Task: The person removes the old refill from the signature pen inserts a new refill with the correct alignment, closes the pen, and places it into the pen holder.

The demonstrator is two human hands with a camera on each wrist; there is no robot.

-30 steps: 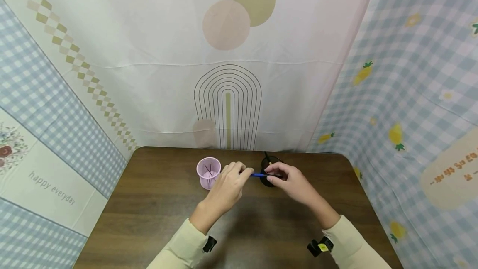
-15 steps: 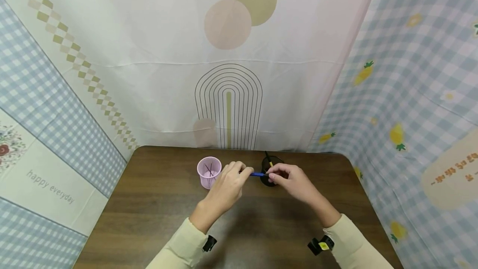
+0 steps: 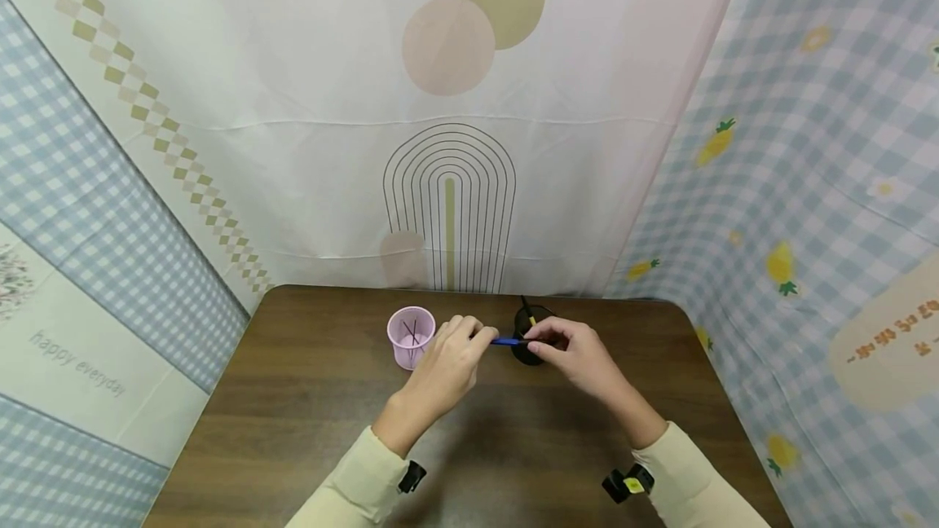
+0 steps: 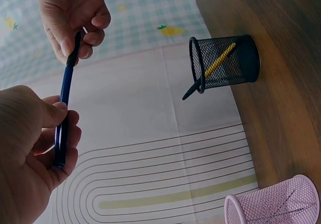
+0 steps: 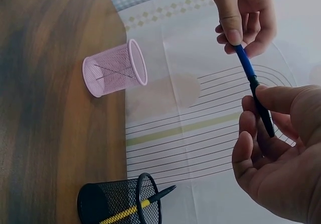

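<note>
A pen [image 4: 65,86] with a blue barrel and a black end is held level between the two hands, above the table. My left hand [image 3: 455,361] grips the blue barrel between thumb and curled fingers. At the pen's black part [image 5: 258,101], my right hand [image 3: 575,357] pinches with thumb and fingers. Behind the right hand stands a black mesh pen cup [image 4: 225,61], with a yellow-and-black pen [image 4: 218,62] leaning in it. Just left of my left hand is a pink mesh cup [image 3: 411,326]; thin dark lines show inside it.
Both cups stand near the back edge of the brown wooden table [image 3: 308,398]. A white patterned cloth [image 3: 330,186] hangs behind it, and blue checked cloth [image 3: 763,169] hangs at the sides.
The right thumb and fingers have shifted slightly on the black part of the pen since a second ago. The left hand and both cups stay in place.
</note>
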